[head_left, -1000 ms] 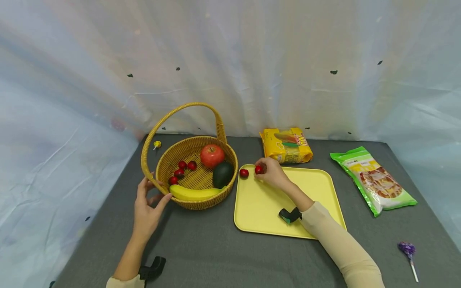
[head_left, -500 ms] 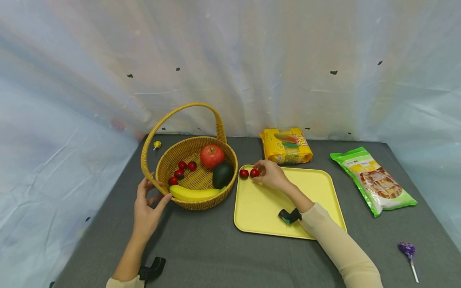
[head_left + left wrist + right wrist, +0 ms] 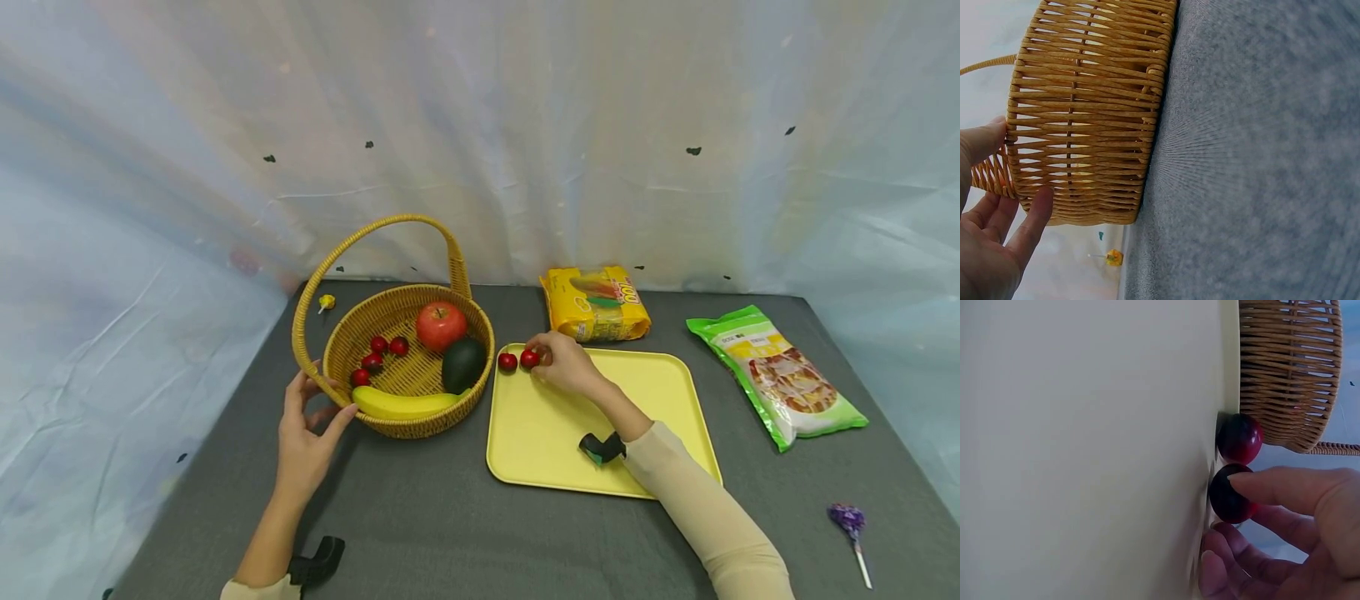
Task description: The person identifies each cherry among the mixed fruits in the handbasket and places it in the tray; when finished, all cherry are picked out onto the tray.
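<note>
My left hand (image 3: pixel 306 440) holds the rim of the wicker basket (image 3: pixel 416 427) at the foot of its tall handle. In the left wrist view its thumb and fingers (image 3: pixel 1034 219) lie on the woven wall. Inside the basket are a banana (image 3: pixel 405 405), an avocado (image 3: pixel 463 365), a red apple (image 3: pixel 440 326) and several cherries (image 3: pixel 372 362). My right hand (image 3: pixel 567 365) pinches a cherry (image 3: pixel 1230 497) between thumb and fingers at the far left corner of the yellow tray (image 3: pixel 555 442). A second cherry (image 3: pixel 1240 439) sits close beside it in the tray corner.
Behind the tray lies a yellow snack packet (image 3: pixel 596 304). A green-and-white food bag (image 3: pixel 780 375) is to the right, with a purple lollipop (image 3: pixel 849 523) nearer the front. A small yellow lollipop (image 3: pixel 326 302) lies behind the basket's left side.
My right hand has shifted slightly left, bringing the pinched cherry down close to the other cherry on the tray. The left hand and basket have stayed in place.
</note>
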